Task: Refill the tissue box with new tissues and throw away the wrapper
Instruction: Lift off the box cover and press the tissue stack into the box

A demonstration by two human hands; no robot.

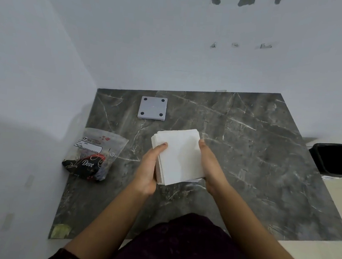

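both hands, left (150, 169) & right (211, 168), grip tissue stack (179, 157) over tabletop (255, 155); wrapper (92, 154) reads "dove", "big tissues".

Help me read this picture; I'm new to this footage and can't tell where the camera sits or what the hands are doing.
The single picture comes from a camera worn on a person's head, looking forward and down. No machine is here, only two bare hands. The left hand and right hand hold a white stack of tissues between them, above a dark marble table. On the table lie a plastic wrapper, left of the hands, and a grey square plate with four dark dots, farther back. A black bin stands beyond the table's right edge.
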